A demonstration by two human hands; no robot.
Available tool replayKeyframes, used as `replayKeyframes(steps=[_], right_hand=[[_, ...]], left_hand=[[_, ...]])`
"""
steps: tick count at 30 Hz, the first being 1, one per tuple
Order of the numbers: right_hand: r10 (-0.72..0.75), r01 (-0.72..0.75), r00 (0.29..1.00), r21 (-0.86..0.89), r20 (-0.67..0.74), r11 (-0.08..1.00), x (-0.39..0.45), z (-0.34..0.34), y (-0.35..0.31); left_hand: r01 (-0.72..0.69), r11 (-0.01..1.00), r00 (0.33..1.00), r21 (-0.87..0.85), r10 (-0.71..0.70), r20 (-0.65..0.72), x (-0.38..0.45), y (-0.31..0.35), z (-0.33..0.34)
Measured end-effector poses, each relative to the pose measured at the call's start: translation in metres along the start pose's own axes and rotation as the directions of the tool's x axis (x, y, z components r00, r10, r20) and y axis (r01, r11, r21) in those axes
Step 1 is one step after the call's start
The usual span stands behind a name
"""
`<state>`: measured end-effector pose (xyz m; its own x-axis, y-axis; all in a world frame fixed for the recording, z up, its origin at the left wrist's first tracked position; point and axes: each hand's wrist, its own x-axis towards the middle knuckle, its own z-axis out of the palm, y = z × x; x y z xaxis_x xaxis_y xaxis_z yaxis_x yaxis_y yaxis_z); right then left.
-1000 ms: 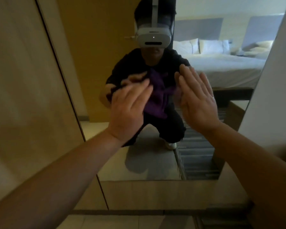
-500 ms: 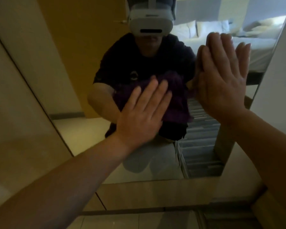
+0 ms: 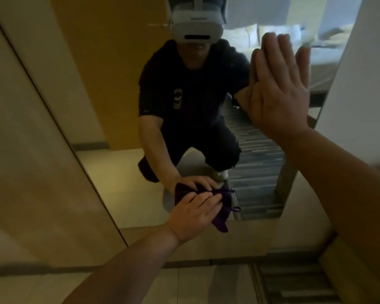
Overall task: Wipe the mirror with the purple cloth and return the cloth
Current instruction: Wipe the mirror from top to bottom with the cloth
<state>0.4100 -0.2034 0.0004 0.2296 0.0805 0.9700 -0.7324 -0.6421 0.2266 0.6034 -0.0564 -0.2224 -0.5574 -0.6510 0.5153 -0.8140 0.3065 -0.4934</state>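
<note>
Left grip (image 3: 195, 213), open and flat, has swept the purple cloth (image 3: 225, 210) to the bottom edge of the mirror (image 3: 123, 183); I reckon this pass nearly done.

No legible text, pale chest emblem (image 3: 177, 98) on reflected dark shirt (image 3: 198, 84), too blurred to read

Place: you are in a hotel-style bedroom.
Evidence: your mirror (image 3: 119, 172) reflects a white bed (image 3: 323, 69), pillows (image 3: 239, 36), striped carpet (image 3: 257, 154).
Walls: wood panels (image 3: 31, 150).

Purple cloth (image 3: 225, 207) mostly beneath left hand (image 3: 195, 216)
</note>
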Motion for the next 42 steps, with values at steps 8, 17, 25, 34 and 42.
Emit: replayKeyframes(steps=[8,17,25,34,42], right_hand=[[0.067,-0.084,0.977,0.079,0.201,0.993,-0.019,-0.037,0.025],[-0.013,0.016,0.999,-0.050,0.053,0.999,-0.032,-0.023,0.047],[-0.034,0.032,0.999,-0.037,-0.032,0.999,-0.037,-0.011,0.053],[-0.040,0.034,0.990,-0.046,-0.133,0.998,-0.036,0.001,0.055],[0.057,-0.064,0.981,0.031,0.188,0.997,-0.037,-0.055,0.065]], left_hand=[[0.198,0.976,0.863,-0.087,-0.216,-0.457,0.111,-0.073,-0.116],[0.433,0.857,0.779,0.279,-0.200,-0.594,0.262,-0.154,-0.195],[0.110,0.963,0.921,0.246,-0.006,-0.389,0.139,-0.064,-0.071],[-0.245,0.947,0.969,0.209,0.247,0.016,0.025,0.037,0.051],[-0.179,0.981,0.980,0.072,0.184,-0.075,0.067,0.001,-0.013]])
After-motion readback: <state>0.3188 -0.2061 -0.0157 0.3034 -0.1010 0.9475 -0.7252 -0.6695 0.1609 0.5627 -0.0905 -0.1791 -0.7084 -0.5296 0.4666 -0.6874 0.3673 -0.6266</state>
